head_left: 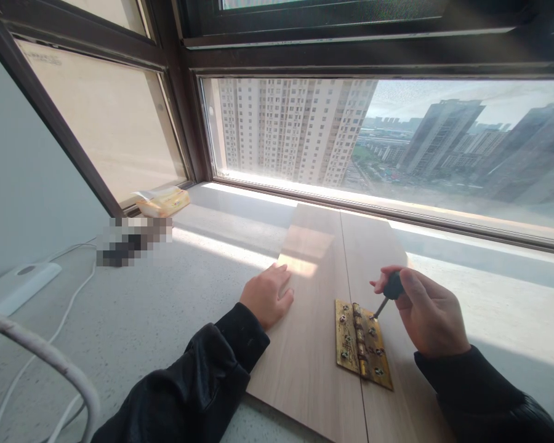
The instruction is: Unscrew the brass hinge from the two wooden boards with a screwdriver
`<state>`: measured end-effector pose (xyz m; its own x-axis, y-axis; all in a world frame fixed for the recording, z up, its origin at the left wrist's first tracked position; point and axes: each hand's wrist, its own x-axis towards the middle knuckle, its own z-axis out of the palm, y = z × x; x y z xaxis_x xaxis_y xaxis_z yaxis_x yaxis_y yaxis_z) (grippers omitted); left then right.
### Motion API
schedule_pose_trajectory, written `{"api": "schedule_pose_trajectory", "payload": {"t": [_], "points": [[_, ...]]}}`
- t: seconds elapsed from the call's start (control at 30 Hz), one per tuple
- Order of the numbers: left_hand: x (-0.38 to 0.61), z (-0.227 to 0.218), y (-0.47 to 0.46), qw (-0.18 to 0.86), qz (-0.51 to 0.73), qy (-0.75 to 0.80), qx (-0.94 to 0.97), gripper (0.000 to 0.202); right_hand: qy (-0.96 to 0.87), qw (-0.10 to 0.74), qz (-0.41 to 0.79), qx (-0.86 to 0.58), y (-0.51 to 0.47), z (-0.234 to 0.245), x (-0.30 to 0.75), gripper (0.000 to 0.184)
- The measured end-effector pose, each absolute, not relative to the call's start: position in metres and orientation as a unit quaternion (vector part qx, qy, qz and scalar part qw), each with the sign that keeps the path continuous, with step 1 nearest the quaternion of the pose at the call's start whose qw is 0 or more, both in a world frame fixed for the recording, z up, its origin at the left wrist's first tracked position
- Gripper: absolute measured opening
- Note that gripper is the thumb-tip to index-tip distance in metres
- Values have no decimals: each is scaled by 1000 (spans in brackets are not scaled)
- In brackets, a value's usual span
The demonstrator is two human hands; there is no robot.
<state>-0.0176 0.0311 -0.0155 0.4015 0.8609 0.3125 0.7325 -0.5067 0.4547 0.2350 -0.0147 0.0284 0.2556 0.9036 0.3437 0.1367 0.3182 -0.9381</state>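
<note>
My right hand (431, 311) grips a screwdriver (392, 288) by its dark handle. The metal shaft slants down to a screw near the top of the right leaf of a brass hinge (349, 338). That hinge lies open and flat across the seam between two pale wooden boards (311, 363), with several screws in both leaves. My left hand (268, 296) rests on the left board near its left edge, fingers stretched out and holding nothing.
The boards lie on a speckled windowsill (133, 332) below a dark window frame (351, 200). At the left are a white power strip (21, 286) and a thick white cable (50, 357). A yellowish soft pack (161, 202) sits in the far corner beside a blurred-out patch.
</note>
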Motion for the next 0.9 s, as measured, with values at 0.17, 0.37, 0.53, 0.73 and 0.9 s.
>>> {"api": "schedule_pose_trajectory", "payload": {"t": [0.17,0.37,0.53,0.73,0.9], "points": [[-18,-15,31,122,260,481,828,38,-557,599,392,-422,-16,26,231,27],[-19,-16,30,121,260,481,828,38,-514,628,421,-406,-19,23,229,34],[-18,-16,31,123,262,479,829,37,-521,638,345,-450,-19,20,233,25],[-18,-16,31,125,266,480,827,37,-492,652,307,-488,-20,16,242,23],[-18,-16,31,122,267,481,826,37,-511,636,286,-504,-23,15,243,24]]}}
